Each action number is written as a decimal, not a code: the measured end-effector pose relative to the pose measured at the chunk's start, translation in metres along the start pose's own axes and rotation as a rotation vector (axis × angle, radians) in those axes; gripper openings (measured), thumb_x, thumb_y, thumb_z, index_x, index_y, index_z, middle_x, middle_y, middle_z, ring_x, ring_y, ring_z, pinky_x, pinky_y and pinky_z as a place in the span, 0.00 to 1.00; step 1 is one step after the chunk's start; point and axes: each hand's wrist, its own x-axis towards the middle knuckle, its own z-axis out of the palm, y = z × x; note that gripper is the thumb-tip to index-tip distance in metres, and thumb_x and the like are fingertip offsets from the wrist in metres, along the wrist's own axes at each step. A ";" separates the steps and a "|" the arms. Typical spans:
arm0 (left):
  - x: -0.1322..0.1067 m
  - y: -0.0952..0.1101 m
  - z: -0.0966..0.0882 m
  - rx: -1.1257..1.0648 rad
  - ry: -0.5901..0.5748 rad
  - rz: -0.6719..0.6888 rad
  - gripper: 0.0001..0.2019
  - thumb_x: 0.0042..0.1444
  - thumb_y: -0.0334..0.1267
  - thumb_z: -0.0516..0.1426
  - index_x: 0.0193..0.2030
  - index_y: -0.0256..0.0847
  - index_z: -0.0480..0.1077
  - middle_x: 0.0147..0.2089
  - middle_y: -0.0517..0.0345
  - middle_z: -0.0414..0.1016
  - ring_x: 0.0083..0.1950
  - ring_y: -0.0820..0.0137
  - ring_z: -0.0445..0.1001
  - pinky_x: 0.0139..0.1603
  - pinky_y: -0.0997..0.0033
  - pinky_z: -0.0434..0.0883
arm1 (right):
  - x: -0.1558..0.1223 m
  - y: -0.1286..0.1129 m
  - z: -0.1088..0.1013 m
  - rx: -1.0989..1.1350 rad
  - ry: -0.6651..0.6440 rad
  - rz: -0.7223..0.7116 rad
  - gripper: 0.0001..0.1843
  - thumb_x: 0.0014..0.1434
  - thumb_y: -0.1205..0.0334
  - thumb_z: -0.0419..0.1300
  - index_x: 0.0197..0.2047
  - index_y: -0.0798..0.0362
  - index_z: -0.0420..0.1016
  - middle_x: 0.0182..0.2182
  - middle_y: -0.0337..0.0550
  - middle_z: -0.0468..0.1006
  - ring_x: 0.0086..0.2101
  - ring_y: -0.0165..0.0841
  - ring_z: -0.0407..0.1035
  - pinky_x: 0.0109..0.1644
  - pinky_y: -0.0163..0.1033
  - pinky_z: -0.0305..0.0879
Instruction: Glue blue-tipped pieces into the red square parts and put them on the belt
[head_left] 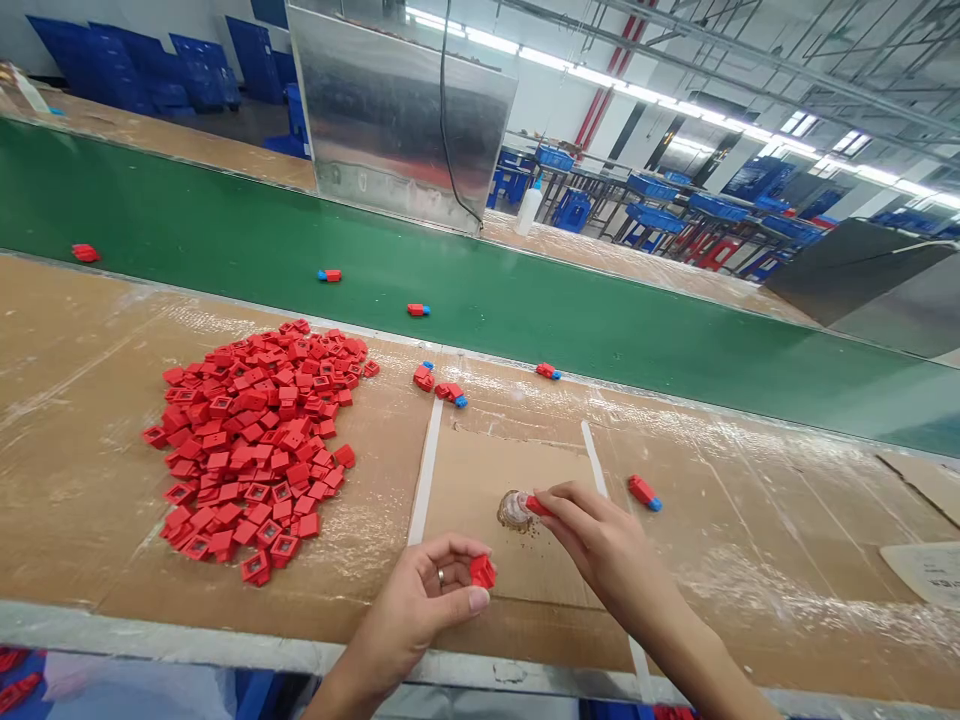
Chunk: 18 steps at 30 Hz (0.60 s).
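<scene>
My left hand (431,590), a ring on one finger, is closed round a small red plastic block (482,571) held by its fingertips. My right hand (589,520) pinches a red plastic piece (535,505). The end of that piece touches or hovers at a round whitish blob (514,509) with a brown rim; I cannot tell which. The blob lies on a cardboard sheet (472,470) beneath both hands. To the left spreads a large heap of hollow red blocks (255,430).
Red-and-blue pieces lie on the table, one (643,492) right of my right hand, others (450,393) beyond the cardboard. A green conveyor belt (510,290) crosses behind, carrying a few more pieces. A white bottle (529,208) and metal panel (397,120) stand beyond it.
</scene>
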 end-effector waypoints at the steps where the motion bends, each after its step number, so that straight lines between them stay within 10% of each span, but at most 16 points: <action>1: 0.000 0.000 0.000 -0.001 0.002 0.000 0.16 0.47 0.38 0.70 0.43 0.41 0.76 0.39 0.57 0.78 0.40 0.72 0.71 0.41 0.75 0.66 | 0.001 0.000 0.000 -0.006 -0.006 -0.004 0.15 0.72 0.61 0.46 0.47 0.52 0.74 0.41 0.48 0.76 0.37 0.37 0.74 0.38 0.40 0.70; 18: 0.000 -0.009 0.000 -0.072 0.011 0.076 0.16 0.50 0.37 0.68 0.45 0.38 0.75 0.35 0.58 0.75 0.37 0.73 0.69 0.40 0.74 0.64 | -0.002 -0.015 -0.010 0.190 0.174 0.079 0.10 0.68 0.64 0.55 0.51 0.50 0.72 0.43 0.46 0.76 0.42 0.37 0.72 0.44 0.39 0.69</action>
